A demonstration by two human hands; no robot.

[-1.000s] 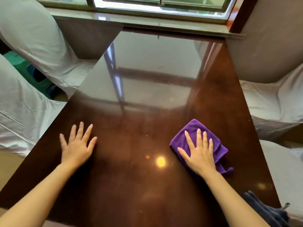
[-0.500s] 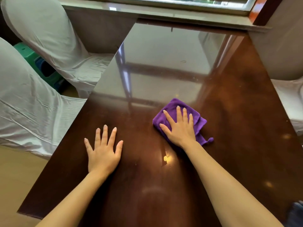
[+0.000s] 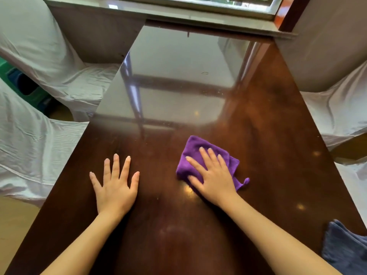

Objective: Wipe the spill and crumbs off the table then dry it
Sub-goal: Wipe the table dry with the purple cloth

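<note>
A glossy dark brown table (image 3: 258, 120) stretches from me to the window sill. My right hand (image 3: 213, 175) lies flat, fingers spread, pressing a folded purple cloth (image 3: 193, 148) onto the table's middle. The cloth's loop tag sticks out to the right of my wrist. My left hand (image 3: 114, 183) rests flat on the tabletop to the left, fingers apart, holding nothing. Fine pale specks are scattered on the surface beyond the cloth. A faint smear shows near the front edge.
A dark blue cloth (image 3: 345, 249) lies at the table's near right corner. Chairs with white covers stand left (image 3: 39, 62) and right (image 3: 335, 114). A window sill (image 3: 178, 14) borders the far end. A green stool (image 3: 25, 90) sits on the floor at left.
My right hand slid the purple cloth from the right side toward the table's middle, then slightly back toward me. My left hand stayed flat on the table. The view shifted.
</note>
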